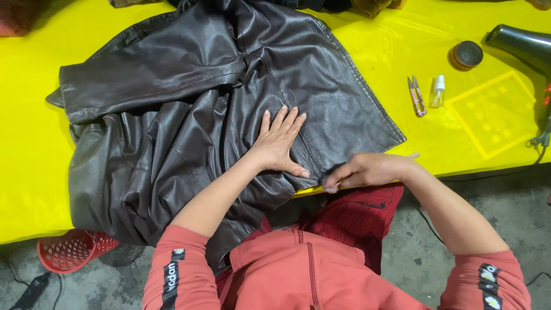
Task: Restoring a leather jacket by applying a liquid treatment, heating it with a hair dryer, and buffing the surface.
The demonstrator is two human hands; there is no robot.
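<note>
Left hand [279, 143] flat, fingers spread on jacket [195, 115]; right hand [367, 170] at 3 o'clock pinches jacket hem.

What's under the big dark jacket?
The dark leather jacket lies on a yellow table. A red basket sits lower, on the floor. Anything beneath the jacket's folds is hidden.

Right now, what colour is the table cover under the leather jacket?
Bright yellow table cover, seen best in the head view.
</note>
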